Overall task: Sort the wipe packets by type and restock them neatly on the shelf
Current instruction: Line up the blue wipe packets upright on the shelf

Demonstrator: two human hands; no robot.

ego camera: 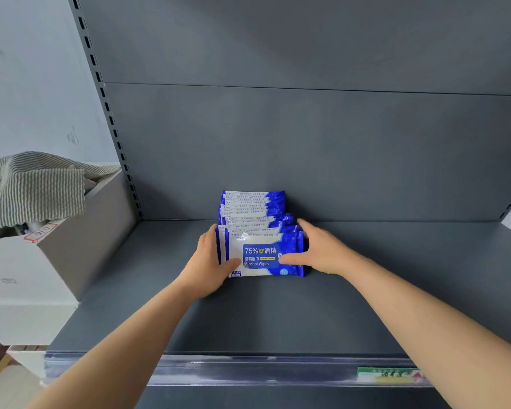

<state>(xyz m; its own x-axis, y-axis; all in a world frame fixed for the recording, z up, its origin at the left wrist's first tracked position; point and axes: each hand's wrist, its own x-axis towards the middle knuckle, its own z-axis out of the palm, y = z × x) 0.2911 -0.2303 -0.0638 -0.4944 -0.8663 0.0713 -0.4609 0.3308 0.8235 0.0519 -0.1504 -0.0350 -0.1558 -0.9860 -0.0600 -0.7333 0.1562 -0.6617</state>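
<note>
Standing on edge at the middle of the shelf (248, 320), close to the grey back panel (307, 143): a row of wipe packets (252, 206), blue and white, one behind another, faces forward. At the near end of that row, the front packet (261, 256), printed "75%" and "Alcohol Wipes".

Grips the front packet at its left end with the left hand (210, 261): thumb flat on the printed face, fingers (210, 235) curled round the edge and along the packets just behind. Grips its right end with the right hand (322, 252) the same way: thumb on the face, fingers (306, 227) wrapped round the blue edge, reaching back beside the next few packets. Clamped on the packet from both ends, with both bare forearms stretched in over the shelf.

Well left of the front packet, beyond a slotted upright (106, 107): a cardboard box (95, 231), a striped cloth (33, 187) draped over its top. Nearer than the front packet, along the shelf's front lip: a clear price rail (248, 370). Toward the right of the front packet on that rail: a green and red label (390, 374), print too blurred to read.
</note>
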